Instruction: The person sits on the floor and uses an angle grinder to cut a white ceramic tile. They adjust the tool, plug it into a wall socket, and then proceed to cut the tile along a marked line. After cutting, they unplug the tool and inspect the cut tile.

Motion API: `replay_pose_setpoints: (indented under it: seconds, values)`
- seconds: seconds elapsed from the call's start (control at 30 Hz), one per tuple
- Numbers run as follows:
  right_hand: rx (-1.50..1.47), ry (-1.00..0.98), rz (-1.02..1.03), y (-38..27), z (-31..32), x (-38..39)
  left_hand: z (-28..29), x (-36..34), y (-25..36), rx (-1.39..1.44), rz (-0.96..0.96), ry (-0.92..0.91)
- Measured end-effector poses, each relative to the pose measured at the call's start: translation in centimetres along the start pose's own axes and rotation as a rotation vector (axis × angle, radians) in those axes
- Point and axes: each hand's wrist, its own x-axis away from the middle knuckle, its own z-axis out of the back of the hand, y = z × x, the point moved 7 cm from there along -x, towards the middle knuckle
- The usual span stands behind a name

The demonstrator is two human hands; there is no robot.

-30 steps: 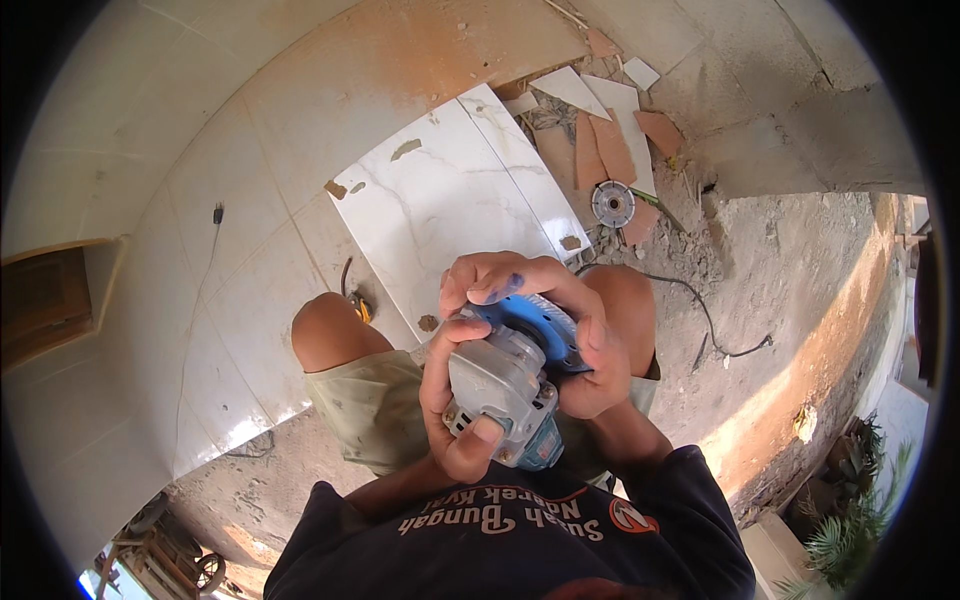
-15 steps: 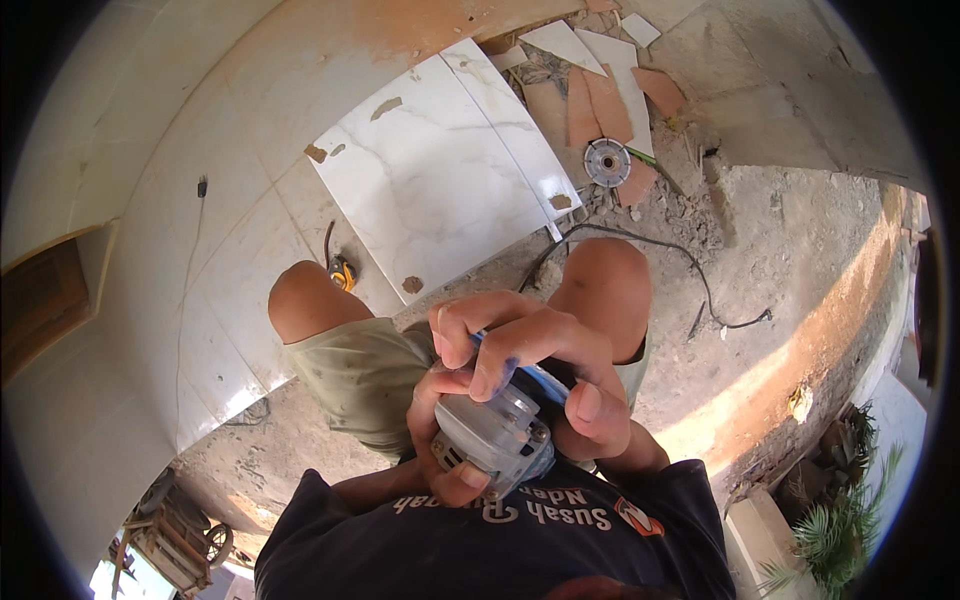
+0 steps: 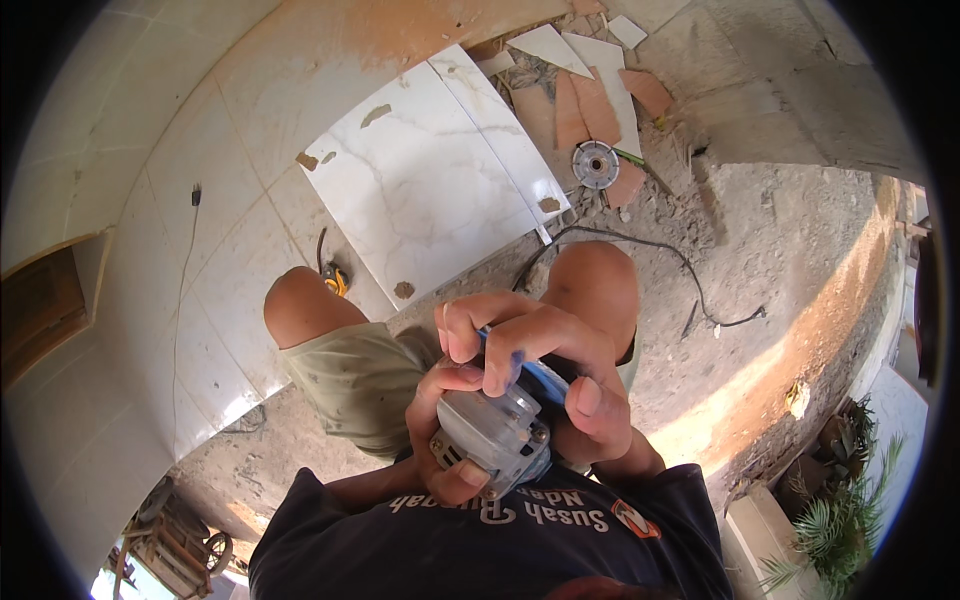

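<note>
In front of my chest I hold an angle grinder with a grey metal gear head (image 3: 492, 432). My left hand (image 3: 446, 432) is wrapped round that head, its thumb near the bolts at the lower edge. Curled over the tool from the right, my right hand (image 3: 555, 345) grips a thin, curved blue part (image 3: 545, 382) at the grinder's head. My fingers hide most of this blue part, so its exact kind is unclear. The rest of the grinder's body is out of sight.
A large white marbled tile (image 3: 420, 170) lies beyond my knees. A segmented cutting disc (image 3: 596, 165) rests among broken tiles (image 3: 590, 105). A yellow-black tape measure (image 3: 335, 279) sits by my left knee. A black cable (image 3: 690, 265) crosses the rubble at right.
The floor and tiles have shifted slightly left in the picture. Both hands keep nearly the same grip on the grinder.
</note>
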Motion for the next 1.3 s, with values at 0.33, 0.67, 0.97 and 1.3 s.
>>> replay_pose_setpoints:
  seconds: [0.33, 0.67, 0.97, 1.3]
  values:
    - [0.098, 0.048, -0.159, -0.9, -0.2, 0.1, -0.1, -1.9, 0.6, -0.07, 0.102, 0.129]
    - [0.552, 0.0, 0.017, -6.8, 5.9, -8.7, 3.8, -12.4, 5.6, -0.148, -0.119, 0.204]
    - [1.095, -0.029, -0.609, 5.4, 7.2, 0.3, 13.9, -13.9, 4.1, 0.077, -0.07, 0.439]
    - [1.034, 0.083, -0.577, 17.4, 7.1, -1.4, 26.9, -14.9, 3.5, -0.486, 0.201, 0.555]
